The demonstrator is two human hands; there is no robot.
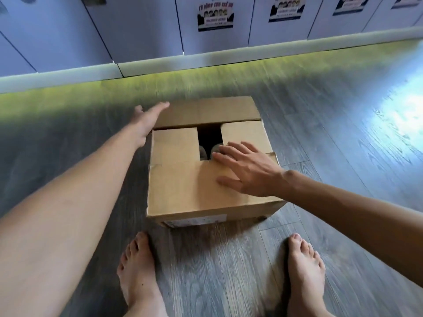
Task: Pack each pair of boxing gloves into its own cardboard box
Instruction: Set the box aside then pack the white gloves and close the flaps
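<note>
the right hand [246, 169] lies flat and spread on top of the cardboard box [206, 179], palm down on the near flap, fingertips reaching the edge of the dark gap [209, 138] left between the flaps; it pinches nothing. the left hand [148, 121] is stretched out with fingers straight and together, laid along the upper left edge of the box beside the far flap [206, 112], touching or nearly touching it; it grips nothing that shows.

the box sits on the grey wood floor [320, 145] at the centre of the frame, just above the two bare feet [139, 275] at the bottom. its flaps are folded down but do not meet, and through the gap two pale rounded shapes show, probably the gloves [215, 149], though too little is visible to be sure.

the box lies directly under the right hand and to the right of the left, so the right hand is the nearer to the gap. its longer side seems to run from bottom to top of the frame. the step looks like closing this box. along the top of the frame runs a row of pale lockers [215, 30] with posters.
</note>
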